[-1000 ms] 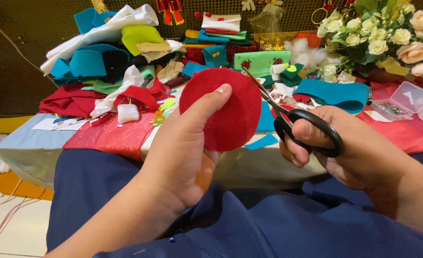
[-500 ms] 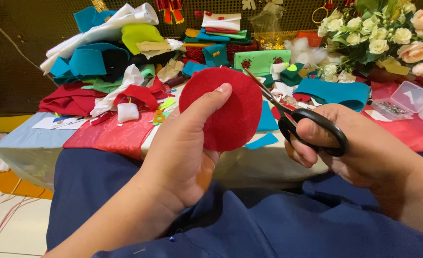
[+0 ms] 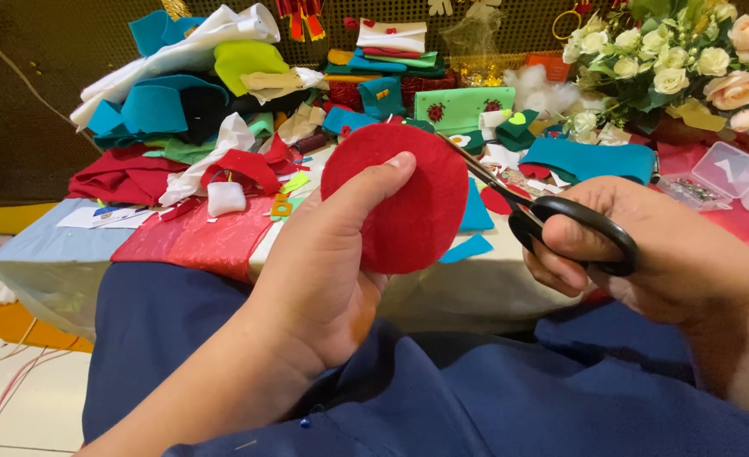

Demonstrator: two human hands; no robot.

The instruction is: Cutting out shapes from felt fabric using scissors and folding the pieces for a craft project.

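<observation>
Nearest the camera, over a lap in dark blue cloth, the left hand (image 3: 324,262) pinches a red felt disc (image 3: 396,199) upright between thumb and fingers, while the right hand (image 3: 645,245) grips black-handled scissors (image 3: 552,211), blades at the disc's right edge. The disc already looks round, so the cutting seems nearly done, with perhaps only that edge left. Beyond lie felt scraps (image 3: 180,110) and cream roses (image 3: 696,51).

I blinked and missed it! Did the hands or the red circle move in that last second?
Hardly at all. The right hand with the black scissors slid a little outward and lower. The left hand still pinches the red felt circle, blades at its edge. The fabric pile is unchanged.
</observation>
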